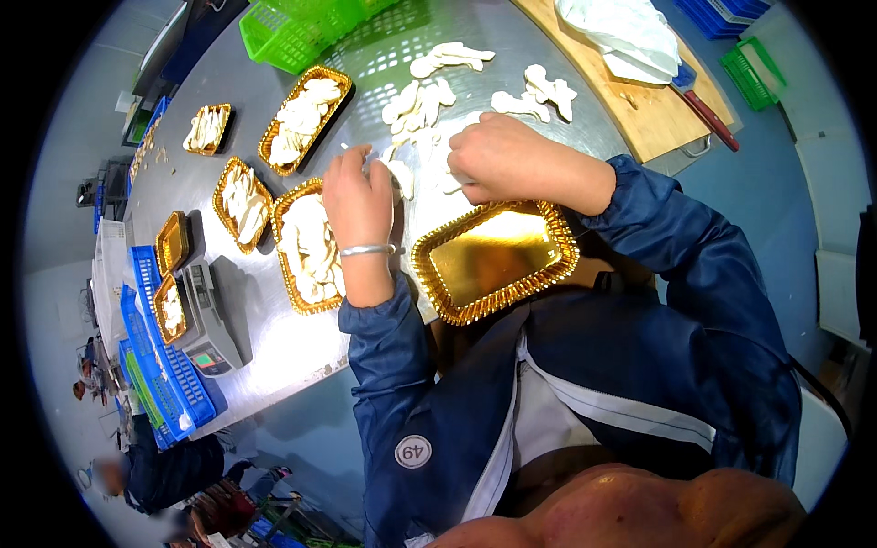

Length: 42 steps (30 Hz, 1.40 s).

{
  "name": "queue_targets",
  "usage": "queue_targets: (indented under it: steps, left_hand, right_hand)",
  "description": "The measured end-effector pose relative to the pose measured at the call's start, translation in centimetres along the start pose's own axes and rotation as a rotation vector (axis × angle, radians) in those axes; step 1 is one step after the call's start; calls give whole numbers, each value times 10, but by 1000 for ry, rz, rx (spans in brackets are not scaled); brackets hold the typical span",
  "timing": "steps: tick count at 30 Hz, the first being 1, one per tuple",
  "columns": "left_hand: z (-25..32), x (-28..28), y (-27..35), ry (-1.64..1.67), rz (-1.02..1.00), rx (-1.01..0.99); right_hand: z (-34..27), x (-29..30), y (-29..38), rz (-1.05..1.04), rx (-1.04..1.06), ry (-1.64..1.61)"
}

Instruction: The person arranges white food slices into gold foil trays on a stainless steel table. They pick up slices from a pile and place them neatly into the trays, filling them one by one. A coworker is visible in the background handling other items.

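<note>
My left hand [357,188], with a silver bracelet on its wrist, is over the metal table beside a gold tray [279,236] of pale pieces that look like mushrooms. A bit of white shows at its fingertips; its grip is unclear. My right hand [479,159] is curled, knuckles up, over loose pale pieces [419,106]; its fingertips are hidden. Just below it, an empty gold tray with a fluted rim [445,309] lies at the table's near edge. Farther left are a long filled gold tray [342,77], a smaller filled one [216,198] and a little one [227,123].
A digital scale [214,322] stands at left, gold trays [171,243] beside it, next to blue crates [181,383]. Green baskets [274,41] stand at the far edge. A wooden board [644,123] at right bears a white bag [630,41] and a red-handled tool [712,120]. People are at lower left.
</note>
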<state>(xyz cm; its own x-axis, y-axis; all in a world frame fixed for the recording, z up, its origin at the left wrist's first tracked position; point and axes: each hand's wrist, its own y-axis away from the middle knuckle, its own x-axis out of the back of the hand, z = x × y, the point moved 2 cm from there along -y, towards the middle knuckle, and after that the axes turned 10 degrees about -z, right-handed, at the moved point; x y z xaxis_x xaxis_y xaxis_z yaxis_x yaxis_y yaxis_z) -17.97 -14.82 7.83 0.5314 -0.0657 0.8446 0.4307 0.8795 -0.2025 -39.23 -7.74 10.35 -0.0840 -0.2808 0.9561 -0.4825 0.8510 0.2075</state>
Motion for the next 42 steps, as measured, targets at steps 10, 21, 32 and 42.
queue_targets:
  steps: [10,21,32,42]
  left_hand:
    - [29,-9,3,777,-230,-20]
    - [30,-13,7,1076,-510,54]
    - [37,-12,5,946,-295,-22]
    - [20,-17,1,836,-186,56]
  right_hand:
    - [-10,2,15,611,-29,-367]
    - [-11,-1,14,768,121,-332]
    - [80,7,45,459,-145,-1024]
    - [106,3,66,729,-400,-117]
